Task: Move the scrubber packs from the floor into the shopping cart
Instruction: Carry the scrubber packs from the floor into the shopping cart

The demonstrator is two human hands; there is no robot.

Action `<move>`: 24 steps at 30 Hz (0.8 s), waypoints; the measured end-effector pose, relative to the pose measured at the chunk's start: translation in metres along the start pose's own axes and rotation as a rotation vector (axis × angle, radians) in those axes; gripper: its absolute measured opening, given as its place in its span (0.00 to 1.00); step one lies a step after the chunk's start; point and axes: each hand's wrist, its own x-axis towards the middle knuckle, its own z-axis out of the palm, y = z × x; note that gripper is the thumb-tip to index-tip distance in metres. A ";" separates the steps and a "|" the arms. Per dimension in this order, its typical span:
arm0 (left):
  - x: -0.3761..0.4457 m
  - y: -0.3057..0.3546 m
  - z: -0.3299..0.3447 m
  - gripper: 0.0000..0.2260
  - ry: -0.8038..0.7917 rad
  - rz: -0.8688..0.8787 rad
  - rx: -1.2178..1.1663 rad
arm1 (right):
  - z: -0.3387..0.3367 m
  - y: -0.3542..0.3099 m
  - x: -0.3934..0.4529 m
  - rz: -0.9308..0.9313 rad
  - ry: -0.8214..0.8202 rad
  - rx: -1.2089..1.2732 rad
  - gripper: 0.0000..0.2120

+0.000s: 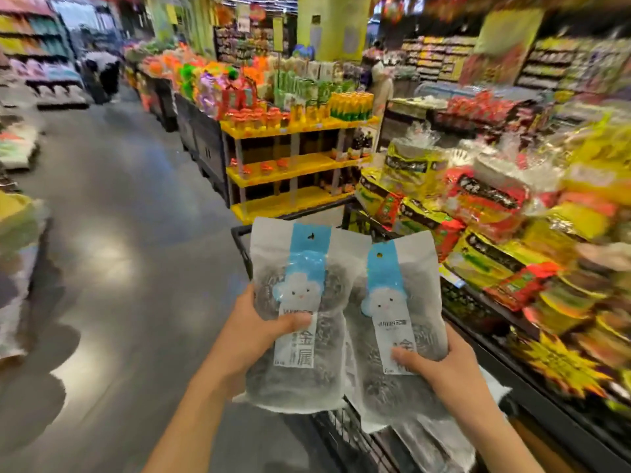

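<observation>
I hold two scrubber packs upright over the black wire shopping cart (240,245). Each pack is a frosted white bag with a blue stripe, a cloud face and dark steel-wool scrubbers inside. My left hand (254,331) grips the left pack (300,295) at its lower left side, thumb across the label. My right hand (440,365) grips the right pack (397,322) at its lower right, thumb on the front. The packs overlap slightly in the middle. More frosted packs (430,435) lie in the cart below, partly hidden by my arms.
A shelf of yellow and red snack bags (495,233) runs along the right, close to the cart. A yellow display rack (293,165) stands just beyond the cart. The grey shiny aisle floor (119,216) stretches to the left, with a person far back.
</observation>
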 end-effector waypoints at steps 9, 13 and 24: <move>0.165 0.005 0.084 0.37 -0.524 0.099 0.372 | -0.058 0.017 0.038 0.135 0.364 -0.225 0.23; 0.236 -0.001 0.126 0.39 -0.748 0.168 0.503 | -0.076 0.024 0.062 0.240 0.417 -0.394 0.25; 0.389 -0.079 0.253 0.45 -1.425 0.324 1.158 | -0.107 0.060 0.155 0.702 0.134 -0.931 0.30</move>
